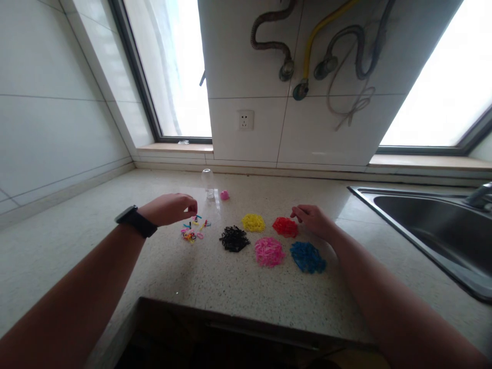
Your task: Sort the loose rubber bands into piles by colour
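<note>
My left hand, with a dark watch on its wrist, is closed over the back of a small mixed-colour heap of rubber bands. A blue rubber band shows at its fingertips. On the right, my right hand is pinched at the edge of a red rubber band pile; whatever it may hold is too small to see. Sorted by colour between the hands are yellow, black and pink rubber bands. Blue rubber bands lie in front of my right hand.
A clear plastic bottle stands behind the piles beside a pink cap. A steel sink is set into the speckled counter at right. Hoses and a wall socket are on the tiled wall.
</note>
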`<state>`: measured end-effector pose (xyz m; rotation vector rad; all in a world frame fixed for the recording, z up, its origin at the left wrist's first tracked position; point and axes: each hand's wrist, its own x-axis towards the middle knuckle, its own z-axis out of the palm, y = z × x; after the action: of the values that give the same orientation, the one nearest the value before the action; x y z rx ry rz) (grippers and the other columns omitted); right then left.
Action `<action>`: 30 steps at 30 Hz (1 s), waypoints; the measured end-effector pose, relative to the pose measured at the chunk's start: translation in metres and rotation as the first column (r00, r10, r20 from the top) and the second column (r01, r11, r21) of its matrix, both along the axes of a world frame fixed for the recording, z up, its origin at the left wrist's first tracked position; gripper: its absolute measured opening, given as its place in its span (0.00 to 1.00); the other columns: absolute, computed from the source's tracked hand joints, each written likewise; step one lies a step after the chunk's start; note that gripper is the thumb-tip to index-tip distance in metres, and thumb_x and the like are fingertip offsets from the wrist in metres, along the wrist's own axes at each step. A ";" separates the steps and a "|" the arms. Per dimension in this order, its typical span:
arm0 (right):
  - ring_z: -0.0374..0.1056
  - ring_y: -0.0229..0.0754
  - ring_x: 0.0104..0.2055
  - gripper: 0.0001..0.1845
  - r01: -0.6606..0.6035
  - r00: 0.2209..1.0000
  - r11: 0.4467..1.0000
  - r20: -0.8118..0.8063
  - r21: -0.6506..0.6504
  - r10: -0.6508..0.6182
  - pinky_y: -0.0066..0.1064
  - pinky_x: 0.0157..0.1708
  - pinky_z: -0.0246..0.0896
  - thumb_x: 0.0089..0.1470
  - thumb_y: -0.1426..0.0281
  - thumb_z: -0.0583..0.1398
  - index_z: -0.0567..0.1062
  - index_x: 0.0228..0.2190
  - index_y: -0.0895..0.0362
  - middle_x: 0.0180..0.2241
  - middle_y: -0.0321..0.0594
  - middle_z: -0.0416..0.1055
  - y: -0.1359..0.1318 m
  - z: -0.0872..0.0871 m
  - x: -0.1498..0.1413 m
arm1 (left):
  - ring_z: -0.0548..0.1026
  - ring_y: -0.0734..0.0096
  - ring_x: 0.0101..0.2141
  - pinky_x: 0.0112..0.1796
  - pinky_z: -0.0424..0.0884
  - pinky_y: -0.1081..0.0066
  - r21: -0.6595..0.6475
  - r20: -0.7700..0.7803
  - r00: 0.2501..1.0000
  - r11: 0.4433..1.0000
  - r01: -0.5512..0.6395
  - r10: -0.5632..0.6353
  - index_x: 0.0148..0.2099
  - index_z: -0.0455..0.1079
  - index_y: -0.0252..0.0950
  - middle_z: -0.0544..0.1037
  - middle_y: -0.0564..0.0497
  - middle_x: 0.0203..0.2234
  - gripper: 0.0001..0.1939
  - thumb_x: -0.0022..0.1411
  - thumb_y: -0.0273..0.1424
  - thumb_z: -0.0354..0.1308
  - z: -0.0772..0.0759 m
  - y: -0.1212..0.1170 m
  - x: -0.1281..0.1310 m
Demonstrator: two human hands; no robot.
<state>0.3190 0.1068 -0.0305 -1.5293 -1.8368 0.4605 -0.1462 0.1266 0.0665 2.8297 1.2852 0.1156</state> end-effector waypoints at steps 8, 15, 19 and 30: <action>0.60 0.37 0.23 0.28 -0.018 1.000 1.000 -0.007 0.008 0.018 0.30 0.26 0.52 0.59 0.52 0.52 0.81 0.30 0.61 0.21 0.37 0.67 0.000 0.001 -0.001 | 0.72 0.68 0.31 0.33 0.61 0.69 0.026 0.063 0.998 1.000 0.015 -0.017 0.39 0.75 0.38 0.79 0.49 0.34 0.12 0.65 0.37 0.53 -0.002 -0.003 0.010; 0.58 0.36 0.22 0.28 -0.019 1.000 1.000 -0.018 0.008 0.019 0.29 0.25 0.51 0.59 0.52 0.52 0.80 0.29 0.60 0.21 0.37 0.66 -0.006 0.008 -0.006 | 0.71 0.71 0.32 0.35 0.65 0.70 -0.027 0.206 0.972 0.992 0.120 -0.112 0.43 0.72 0.36 0.76 0.50 0.33 0.15 0.70 0.40 0.49 -0.002 -0.025 0.051; 0.57 0.36 0.22 0.28 -0.020 0.999 1.000 -0.033 0.020 0.021 0.29 0.24 0.51 0.60 0.53 0.51 0.80 0.29 0.60 0.21 0.36 0.66 -0.008 0.010 -0.008 | 0.69 0.72 0.33 0.36 0.65 0.70 -0.166 0.467 0.871 0.953 0.253 -0.150 0.43 0.70 0.35 0.73 0.50 0.33 0.13 0.70 0.39 0.51 0.001 -0.049 0.085; 0.65 0.38 0.28 0.18 -0.185 0.981 0.968 -0.023 0.170 0.192 0.30 0.30 0.58 0.62 0.62 0.54 0.79 0.31 0.59 0.26 0.39 0.73 -0.058 0.052 -0.050 | 0.53 0.82 0.20 0.20 0.49 0.77 -0.619 0.785 0.440 0.557 0.553 0.436 0.38 0.62 0.36 0.58 0.60 0.22 0.17 0.67 0.45 0.55 -0.051 -0.105 0.161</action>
<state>0.2690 0.0488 0.0213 -1.2324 -1.9474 0.4096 0.0144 0.0212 0.0155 1.4355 0.5968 0.7069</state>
